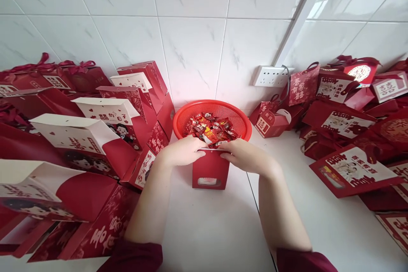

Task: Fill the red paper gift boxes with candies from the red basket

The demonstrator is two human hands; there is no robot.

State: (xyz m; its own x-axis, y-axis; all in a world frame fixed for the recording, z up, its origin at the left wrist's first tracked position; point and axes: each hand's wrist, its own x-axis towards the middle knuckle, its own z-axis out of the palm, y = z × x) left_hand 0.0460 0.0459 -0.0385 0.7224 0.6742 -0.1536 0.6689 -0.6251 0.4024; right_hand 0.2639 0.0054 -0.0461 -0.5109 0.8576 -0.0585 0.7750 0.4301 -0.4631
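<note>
A red box [210,170] with a small clear window low on its front stands upright on the white surface. My left hand [188,151] grips its top left edge, fingers closed with the thumb on the near side. At the top right edge, my right hand [242,153] holds the same box in a similar way. The box's top opening is mostly hidden by the hands. Just behind it sits a red mesh basket [244,123] of wrapped candies [212,129], close to the fingers of both hands.
Rows of red and white gift boxes [95,136] fill the left side. More red boxes and bags [346,125] are piled at the right. A power strip [270,76] with a cable is on the tiled wall [191,51] behind.
</note>
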